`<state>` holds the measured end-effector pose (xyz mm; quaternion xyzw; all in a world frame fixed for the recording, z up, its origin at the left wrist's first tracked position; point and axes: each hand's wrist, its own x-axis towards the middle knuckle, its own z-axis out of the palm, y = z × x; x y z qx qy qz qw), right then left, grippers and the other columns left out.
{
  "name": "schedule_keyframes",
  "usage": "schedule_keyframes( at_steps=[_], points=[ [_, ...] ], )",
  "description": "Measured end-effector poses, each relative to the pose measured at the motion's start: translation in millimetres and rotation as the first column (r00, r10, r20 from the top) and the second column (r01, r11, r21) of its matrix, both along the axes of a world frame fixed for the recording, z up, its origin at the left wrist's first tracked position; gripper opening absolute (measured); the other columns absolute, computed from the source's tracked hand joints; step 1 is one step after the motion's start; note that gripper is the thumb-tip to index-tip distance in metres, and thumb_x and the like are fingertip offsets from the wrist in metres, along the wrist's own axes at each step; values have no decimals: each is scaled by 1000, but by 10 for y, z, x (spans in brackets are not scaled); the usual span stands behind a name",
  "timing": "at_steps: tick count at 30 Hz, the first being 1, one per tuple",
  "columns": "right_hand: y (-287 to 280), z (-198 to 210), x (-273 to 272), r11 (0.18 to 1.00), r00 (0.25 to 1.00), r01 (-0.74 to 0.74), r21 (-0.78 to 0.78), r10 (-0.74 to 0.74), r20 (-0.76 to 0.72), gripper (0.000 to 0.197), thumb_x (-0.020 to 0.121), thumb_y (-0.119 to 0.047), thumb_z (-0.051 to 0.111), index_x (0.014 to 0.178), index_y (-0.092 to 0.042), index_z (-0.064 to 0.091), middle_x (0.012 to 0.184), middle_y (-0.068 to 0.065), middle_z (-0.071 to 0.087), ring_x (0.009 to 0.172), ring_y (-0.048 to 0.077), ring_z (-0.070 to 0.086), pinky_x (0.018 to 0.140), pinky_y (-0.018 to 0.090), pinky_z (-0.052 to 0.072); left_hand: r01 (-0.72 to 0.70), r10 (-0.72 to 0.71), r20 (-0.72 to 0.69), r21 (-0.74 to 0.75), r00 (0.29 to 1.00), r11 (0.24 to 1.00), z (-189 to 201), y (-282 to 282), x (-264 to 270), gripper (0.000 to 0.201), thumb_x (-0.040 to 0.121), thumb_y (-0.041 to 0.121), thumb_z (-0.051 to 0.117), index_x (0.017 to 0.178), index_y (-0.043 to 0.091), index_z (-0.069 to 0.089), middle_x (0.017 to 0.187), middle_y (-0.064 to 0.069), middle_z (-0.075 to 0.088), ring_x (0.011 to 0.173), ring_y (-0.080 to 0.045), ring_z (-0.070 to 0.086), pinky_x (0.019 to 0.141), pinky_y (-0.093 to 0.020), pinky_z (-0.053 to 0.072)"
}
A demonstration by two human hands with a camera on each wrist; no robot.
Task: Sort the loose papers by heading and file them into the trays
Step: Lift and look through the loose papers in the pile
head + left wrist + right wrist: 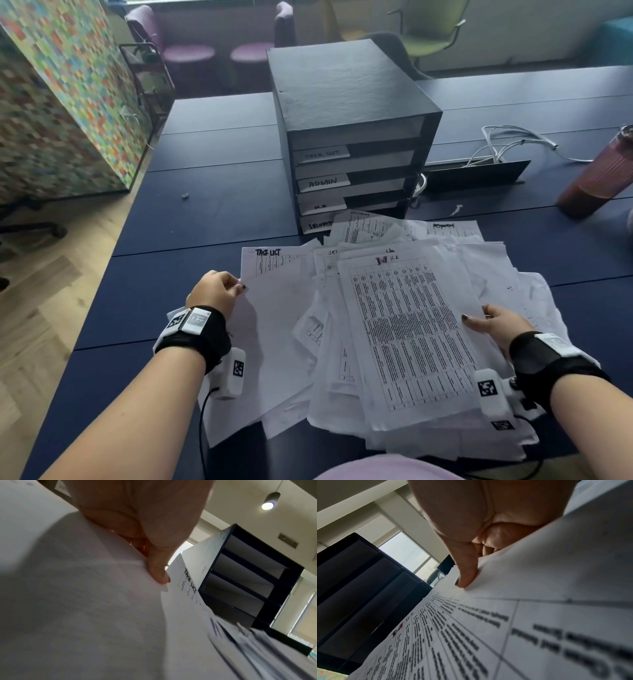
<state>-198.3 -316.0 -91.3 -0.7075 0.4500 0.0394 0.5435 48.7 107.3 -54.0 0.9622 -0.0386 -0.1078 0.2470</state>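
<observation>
closest to the body, on the dark blue table, lies a loose heap of printed papers, and both hands are at its edges. the right hand grasps the right edge of the top sheet headed "h.r", thumb on top; the right wrist view shows what the head view does not, the thumb pressing down on the printed grid with the other fingers curled under the paper. at the heap's left side the left hand pinches the edge of a blank-faced sheet; the left wrist view shows a fingertip curled over that edge, right beside the sheet headed "task list", which lies just beyond the hand. only the head view gives the tray labels. behind the papers, touching their far edge, stands a black tray unit with stacked slots labelled, top to bottom, what reads as task list, admin, h.r and security; some pale sheets show in the slots, how many i cannot tell. further right are white cables and a reddish-brown bottle.
</observation>
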Motion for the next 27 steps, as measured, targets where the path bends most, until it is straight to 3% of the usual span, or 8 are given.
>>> schedule_keyframes(
  at_steps=[3, 9, 12, 14, 17, 20, 23, 27],
  points=[
    [-3, -12, -15, 1000, 1000, 8, 0, -8, -8, 11, 79, -16, 73, 87, -16, 65, 90, 14, 71, 88, 35, 67, 90, 54, 50, -32, 36, 24, -136, 999, 990, -46, -17, -139, 30, 81, 22, 71, 105, 26, 53, 97, 2, 53, 83, -24, 57, 78, -35, 46],
    [19, 17, -36, 1000, 1000, 11, -14, -11, -27, 14, 77, -19, 75, 87, -17, 66, 89, 13, 72, 86, 34, 68, 89, 55, 50, -7, 15, -111, 72, 994, 997, -139, -52, -197, 35, 78, 44, 71, 105, 28, 58, 114, 0, 48, 102, -23, 60, 93, -38, 45],
    [43, 53, -39, 1000, 1000, 16, -12, -16, -25, 14, 76, -18, 76, 87, -16, 66, 91, 16, 72, 87, 36, 67, 89, 56, 50, -10, 31, -161, 131, 987, 991, -107, -114, -190, 36, 72, 46, 76, 93, 21, 59, 107, 0, 47, 101, -25, 59, 92, -37, 45],
    [23, 31, -51, 1000, 999, 1, -7, -1, -34, 33, 64, -32, 83, 88, -17, 67, 89, 13, 73, 85, 35, 68, 89, 55, 50, -26, 49, -143, 160, 989, 987, -87, -142, -208, 33, 72, 45, 77, 86, 20, 61, 106, -1, 45, 109, -26, 52, 92, -34, 41],
    [-93, -116, -75, 1000, 1000, -17, 21, 17, -9, 86, 19, -65, 83, 89, -18, 68, 84, 8, 74, 82, 32, 69, 85, 49, 52, -75, 81, -34, 144, 996, 987, -70, -144, -222, 26, 72, 44, 77, 78, 21, 66, 109, 3, 42, 117, -25, 36, 96, -31, 28],
    [-80, -95, -87, 999, 999, -29, 17, 29, -20, 80, 22, -61, 82, 88, -19, 68, 86, 9, 74, 84, 33, 69, 87, 53, 51, -89, 85, 61, 66, 994, 994, 76, -119, -140, 21, 81, 34, 70, 76, 18, 56, 97, -5, 58, 100, -31, 52, 85, -35, 37],
    [-125, -167, -99, 1000, 999, -19, 3, 19, -33, 102, 3, -74, 77, 89, -20, 68, 86, 8, 74, 84, 33, 69, 86, 53, 52, -70, 72, 110, -26, 991, 997, 410, -83, -40, 24, 87, 26, 64, 76, 13, 47, 74, -10, 58, 76, -32, 55, 65, -33, 39],
    [-129, -149, -92, 1000, 1000, -2, 11, 2, -21, 96, 11, -69, 82, 90, -18, 68, 86, 10, 74, 84, 34, 69, 86, 52, 52, 46, 37, 341, -230, 939, 972, 966, -105, -57, 20, 83, 20, 69, 77, 11, 52, 72, -6, 58, 71, -26, 53, 64, -29, 36]
  ],
)
